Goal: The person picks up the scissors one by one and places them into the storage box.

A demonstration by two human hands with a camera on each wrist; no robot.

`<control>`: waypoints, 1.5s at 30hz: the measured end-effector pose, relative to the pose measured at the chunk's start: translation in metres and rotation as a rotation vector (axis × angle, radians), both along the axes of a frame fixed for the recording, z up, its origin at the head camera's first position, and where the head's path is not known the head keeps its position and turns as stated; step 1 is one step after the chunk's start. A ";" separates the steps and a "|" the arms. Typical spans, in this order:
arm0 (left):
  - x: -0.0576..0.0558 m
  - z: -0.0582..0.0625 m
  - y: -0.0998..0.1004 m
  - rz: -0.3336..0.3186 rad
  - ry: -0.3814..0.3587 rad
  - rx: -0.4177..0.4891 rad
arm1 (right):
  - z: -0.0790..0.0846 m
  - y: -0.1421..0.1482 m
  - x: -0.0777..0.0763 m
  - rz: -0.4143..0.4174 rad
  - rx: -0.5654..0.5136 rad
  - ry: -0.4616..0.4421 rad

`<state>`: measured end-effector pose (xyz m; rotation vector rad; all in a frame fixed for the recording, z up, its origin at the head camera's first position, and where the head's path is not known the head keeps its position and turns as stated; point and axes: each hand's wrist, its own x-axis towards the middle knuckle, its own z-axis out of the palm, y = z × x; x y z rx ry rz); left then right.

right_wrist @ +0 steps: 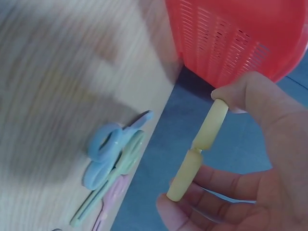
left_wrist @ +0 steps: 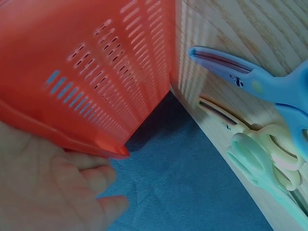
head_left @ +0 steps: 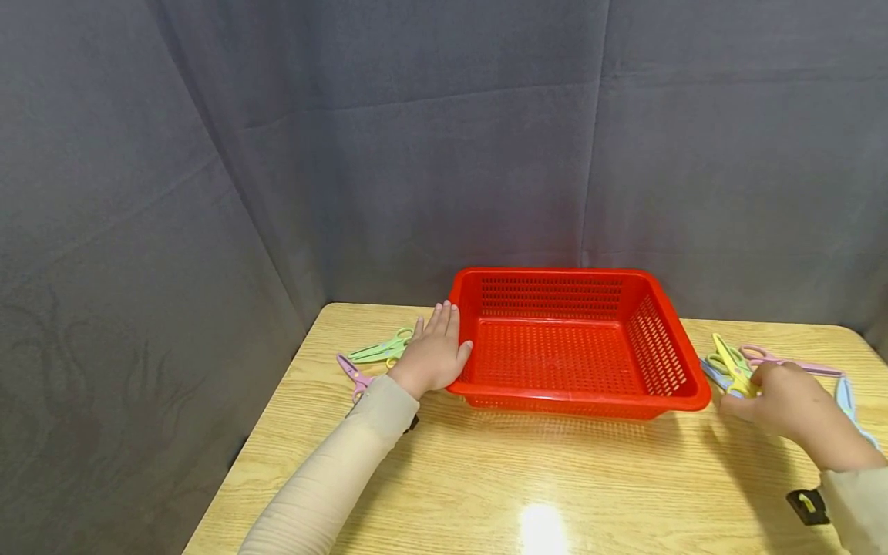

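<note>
A red plastic basket (head_left: 576, 398) with slotted walls stands on the table between the hands. My left hand (head_left: 433, 356) lies with straight fingers against its left rim, and the left wrist view shows the palm by that rim. On the right, my right hand (head_left: 791, 401) pinches yellow scissors (head_left: 730, 362) between thumb and fingers. The right wrist view shows their handles (right_wrist: 211, 127) edge-on, raised off the table. Beneath lie blue scissors (right_wrist: 103, 144), green scissors (right_wrist: 127, 153) and pink scissors (right_wrist: 113, 193). Light-blue scissors (head_left: 845, 397) lie partly behind the right hand.
Left of the basket lie green scissors (head_left: 375, 352), purple scissors (head_left: 354, 373), blue scissors (left_wrist: 262, 83) and yellow scissors (left_wrist: 226, 116). The wooden table (head_left: 499, 486) ends at a grey curtain (head_left: 451, 169) behind the basket.
</note>
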<state>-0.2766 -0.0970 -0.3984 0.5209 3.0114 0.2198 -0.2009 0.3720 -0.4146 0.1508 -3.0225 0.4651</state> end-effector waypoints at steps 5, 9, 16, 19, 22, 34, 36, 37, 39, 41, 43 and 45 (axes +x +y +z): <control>-0.001 -0.002 0.000 -0.003 -0.001 0.003 | 0.011 0.000 -0.001 -0.021 0.004 -0.032; -0.002 -0.003 0.001 0.002 -0.008 0.000 | 0.017 -0.003 -0.001 -0.040 -0.002 0.005; -0.001 -0.004 -0.001 -0.001 0.002 0.000 | 0.026 -0.008 -0.002 -0.052 -0.022 0.073; -0.002 -0.005 -0.002 -0.002 0.009 0.002 | 0.032 -0.011 -0.004 -0.059 -0.037 0.072; -0.001 -0.004 -0.002 -0.001 0.003 0.013 | 0.036 -0.016 -0.006 -0.060 -0.047 0.088; 0.002 -0.003 -0.002 0.007 -0.004 0.032 | 0.058 -0.043 -0.013 -0.017 -0.061 0.109; 0.002 -0.002 -0.002 0.007 -0.003 0.033 | 0.060 -0.049 -0.015 -0.011 -0.072 0.117; 0.002 -0.002 -0.002 0.007 0.000 0.034 | 0.061 -0.051 -0.016 -0.004 -0.078 0.113; 0.002 -0.002 -0.002 0.007 0.004 0.042 | 0.062 -0.057 -0.018 0.007 -0.084 0.109; 0.001 -0.001 -0.002 0.006 0.007 0.044 | 0.064 -0.063 -0.021 0.016 -0.086 0.107; 0.001 -0.001 -0.002 0.004 0.006 0.045 | 0.065 -0.069 -0.023 0.029 -0.085 0.109; 0.000 -0.002 -0.001 0.002 0.002 0.045 | 0.066 -0.076 -0.026 0.042 -0.084 0.116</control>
